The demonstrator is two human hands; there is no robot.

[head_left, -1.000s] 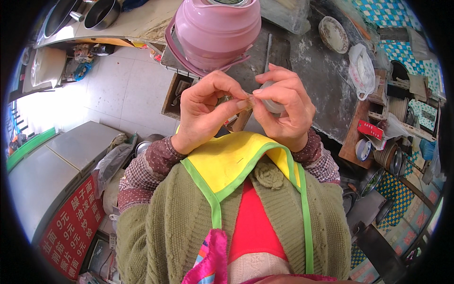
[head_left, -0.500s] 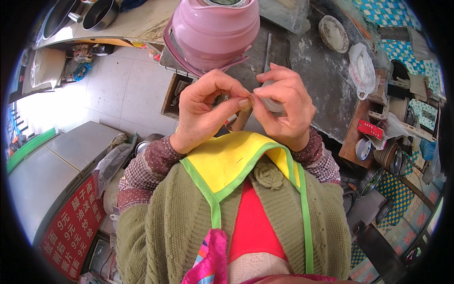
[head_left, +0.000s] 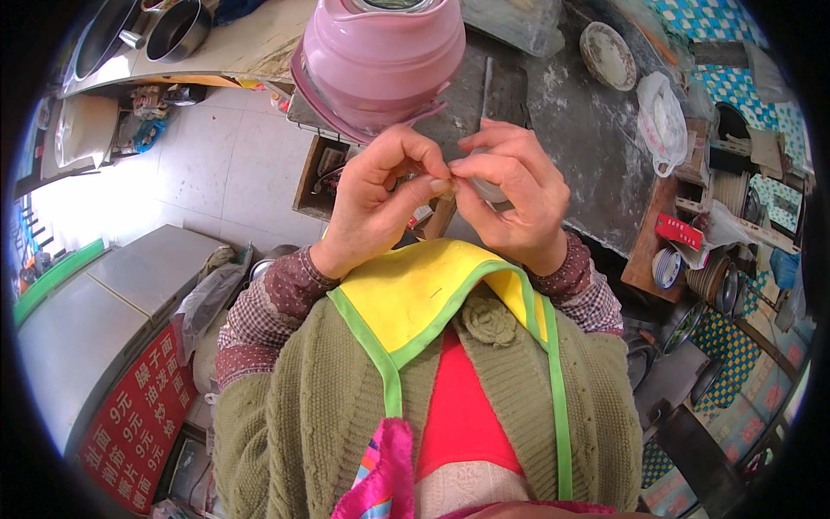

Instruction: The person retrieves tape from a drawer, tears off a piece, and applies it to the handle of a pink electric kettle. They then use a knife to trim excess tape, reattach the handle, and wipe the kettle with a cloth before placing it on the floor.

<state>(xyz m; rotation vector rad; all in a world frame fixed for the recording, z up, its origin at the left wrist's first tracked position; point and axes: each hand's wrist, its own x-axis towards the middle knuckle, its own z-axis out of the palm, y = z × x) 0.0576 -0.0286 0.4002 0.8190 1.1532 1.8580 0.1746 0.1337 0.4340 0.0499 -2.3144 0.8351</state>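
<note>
Close in front of my chest, my left hand [head_left: 380, 190] and my right hand [head_left: 516, 190] meet at the fingertips. Thumb and forefinger of each are pinched together. Something tiny sits between them, too small to name. A pale, translucent round object [head_left: 491, 189] shows partly behind my right fingers; whether the hand holds it cannot be told. Just beyond my hands, a large glossy pink pot [head_left: 376, 65] stands on the near left part of the dark worktable [head_left: 566, 147].
A floury plate [head_left: 608, 56] and a white plastic bag [head_left: 662, 121] lie on the worktable's right side. Stacked bowls [head_left: 667, 266] stand farther right. An open drawer [head_left: 316, 186] juts out below the pot. A grey metal cabinet [head_left: 78, 320] is at left, pans [head_left: 179, 33] at far left.
Both hands have shifted slightly left, fingertips still together. The pink pot and worktable also sit a little farther left and higher in the view.
</note>
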